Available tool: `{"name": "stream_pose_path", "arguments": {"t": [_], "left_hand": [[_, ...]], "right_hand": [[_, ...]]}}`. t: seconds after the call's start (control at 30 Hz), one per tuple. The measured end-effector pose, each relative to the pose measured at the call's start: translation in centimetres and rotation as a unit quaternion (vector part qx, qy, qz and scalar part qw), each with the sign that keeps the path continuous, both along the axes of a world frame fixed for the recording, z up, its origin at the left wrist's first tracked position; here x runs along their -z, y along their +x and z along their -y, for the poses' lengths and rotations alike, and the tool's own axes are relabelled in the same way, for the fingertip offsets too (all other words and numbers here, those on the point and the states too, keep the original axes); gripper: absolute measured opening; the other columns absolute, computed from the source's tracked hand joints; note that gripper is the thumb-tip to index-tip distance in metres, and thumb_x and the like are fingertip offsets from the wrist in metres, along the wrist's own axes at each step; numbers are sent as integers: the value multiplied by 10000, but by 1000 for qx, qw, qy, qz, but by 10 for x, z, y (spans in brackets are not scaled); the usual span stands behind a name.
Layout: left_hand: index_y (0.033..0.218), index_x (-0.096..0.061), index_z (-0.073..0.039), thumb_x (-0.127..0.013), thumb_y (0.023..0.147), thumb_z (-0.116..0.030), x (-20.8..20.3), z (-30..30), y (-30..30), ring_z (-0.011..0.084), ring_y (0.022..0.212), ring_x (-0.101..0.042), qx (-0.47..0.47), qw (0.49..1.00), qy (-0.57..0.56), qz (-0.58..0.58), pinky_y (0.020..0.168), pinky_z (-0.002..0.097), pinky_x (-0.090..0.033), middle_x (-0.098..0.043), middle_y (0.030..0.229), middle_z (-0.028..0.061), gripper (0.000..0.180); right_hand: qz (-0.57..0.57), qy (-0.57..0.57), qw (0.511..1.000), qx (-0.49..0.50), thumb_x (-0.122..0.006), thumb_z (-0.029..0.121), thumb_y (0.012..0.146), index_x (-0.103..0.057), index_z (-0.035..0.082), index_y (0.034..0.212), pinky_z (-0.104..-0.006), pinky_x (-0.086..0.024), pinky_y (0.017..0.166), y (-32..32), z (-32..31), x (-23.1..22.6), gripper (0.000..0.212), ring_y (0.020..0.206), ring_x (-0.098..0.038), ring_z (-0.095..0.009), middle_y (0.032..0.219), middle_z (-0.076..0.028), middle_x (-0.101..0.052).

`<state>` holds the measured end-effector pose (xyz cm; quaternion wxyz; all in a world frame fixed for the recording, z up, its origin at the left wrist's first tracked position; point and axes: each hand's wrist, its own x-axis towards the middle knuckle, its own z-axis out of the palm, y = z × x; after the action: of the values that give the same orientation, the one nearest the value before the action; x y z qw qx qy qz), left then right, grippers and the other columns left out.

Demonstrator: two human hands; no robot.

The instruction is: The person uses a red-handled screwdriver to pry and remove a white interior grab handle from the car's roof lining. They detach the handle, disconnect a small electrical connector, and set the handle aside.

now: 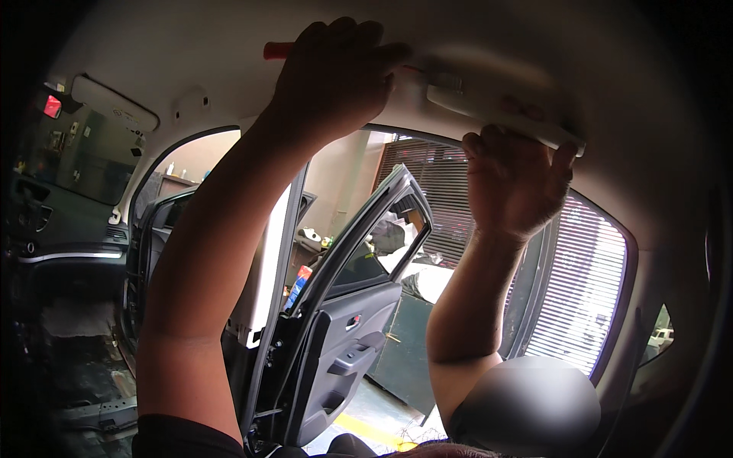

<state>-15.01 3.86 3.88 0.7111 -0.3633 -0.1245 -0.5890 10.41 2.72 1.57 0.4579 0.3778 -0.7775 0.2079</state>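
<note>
Overhead, a pale grab handle [477, 109] sits against the car's headliner [229, 38], above the rear door opening. My left hand [336, 76] is closed around a red-handled screwdriver [278, 50]. Its handle end sticks out to the left of my fist. A thin shaft runs right, toward the left end of the grab handle; whether its tip touches is too dark to tell. My right hand [515, 179] is raised under the right part of the grab handle, fingers curled onto its lower edge and thumb near the right end.
An open rear door [347, 336] hangs outside the opening, beyond the door pillar [269, 259]. The dashboard [72, 259] lies far left, above a stripped floor [99, 382]. A sun visor [114, 103] is on the roof's left. A slatted shutter [584, 267] stands outside. A blurred patch covers part of the lower right.
</note>
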Motion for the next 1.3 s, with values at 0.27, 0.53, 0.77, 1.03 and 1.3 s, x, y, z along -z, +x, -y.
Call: {"name": "stream_pose_path", "arguments": {"t": [0.27,0.53,0.77,1.03,1.3], "left_hand": [[1033,-741,-165,-727,902,-132,-9,2,0,230,965,-636,2,998,-25,-65,882,438,-520,-668,980,46,136],[1061,-763,-174,-740,883,-118,-9,-3,1,239,998,-625,12,999,-12,-47,908,435,-503,-682,1013,43,188],[1073,-763,-169,-746,884,-109,-15,-10,1,241,1043,-642,56,995,-27,-75,936,449,-506,-702,1060,50,199],[1109,-761,-210,-758,868,-166,-28,-26,-1,218,1066,-693,38,992,36,-118,955,431,-528,-723,1097,11,245],[1027,-707,-118,-758,896,-172,-44,4,-6,297,1080,-672,11,983,-26,-183,987,497,-482,-709,1055,68,150]], "right_hand": [[-2,14,1000,14,-601,519,1065,-587,81,1351,-367,-448,760,-2,5,0,524,641,-477,-105,1343,-143,-639],[4,30,999,19,-570,501,1087,-577,90,1328,-369,-451,772,-4,3,-1,476,642,-479,-97,1326,-128,-613],[11,11,1000,8,-522,488,1110,-571,114,1339,-370,-443,782,-3,2,2,441,639,-470,-91,1317,-113,-596],[17,10,1000,-11,-510,452,1120,-575,130,1340,-349,-438,759,-7,0,1,396,611,-432,-76,1274,-103,-611],[-13,3,1000,-10,-501,405,1132,-638,169,1285,-336,-448,731,-14,2,3,312,598,-409,-57,1221,-56,-643]]}}
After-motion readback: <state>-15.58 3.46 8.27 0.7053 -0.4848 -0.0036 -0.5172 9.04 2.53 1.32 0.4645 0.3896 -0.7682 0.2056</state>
